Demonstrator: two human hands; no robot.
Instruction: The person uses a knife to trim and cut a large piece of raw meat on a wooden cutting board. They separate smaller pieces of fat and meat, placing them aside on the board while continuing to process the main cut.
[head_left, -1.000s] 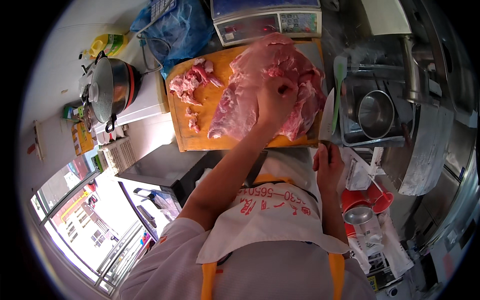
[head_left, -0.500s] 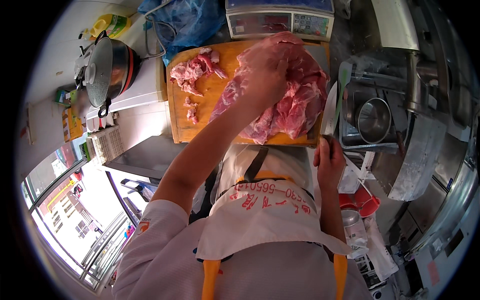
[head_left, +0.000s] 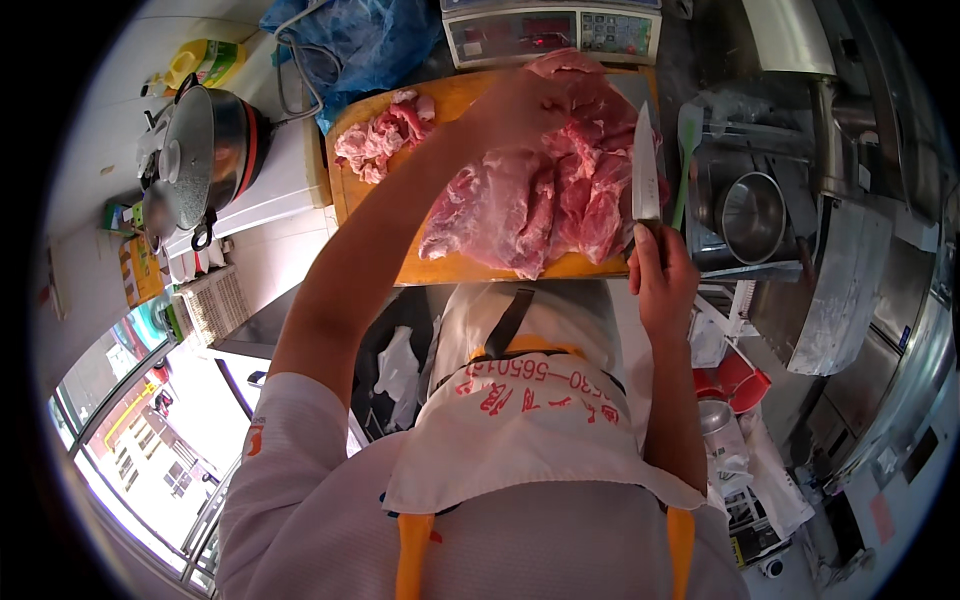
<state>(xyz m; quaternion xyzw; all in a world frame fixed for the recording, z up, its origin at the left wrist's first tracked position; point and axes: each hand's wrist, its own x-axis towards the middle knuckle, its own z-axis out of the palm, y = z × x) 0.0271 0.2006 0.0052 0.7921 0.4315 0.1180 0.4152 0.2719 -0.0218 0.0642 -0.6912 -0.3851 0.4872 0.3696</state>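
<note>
A large slab of raw pink meat lies spread over the middle and right of a wooden cutting board. My left hand is at the far part of the slab, smeared by motion, so its fingers cannot be made out. At the board's right front corner, my right hand grips the handle of a kitchen knife. The blade points away from me, along the slab's right edge. Smaller meat trimmings are piled at the board's far left, partly behind my left forearm.
A digital scale stands just beyond the board, beside a crumpled blue plastic bag. To the right, a metal bowl sits in a tray next to a green-handled tool. On the left is a lidded pan.
My left hand has shifted up and left across the meat. The slab's near left part lies spread out more. My right hand has raised the knife slightly, showing its blade flat.
</note>
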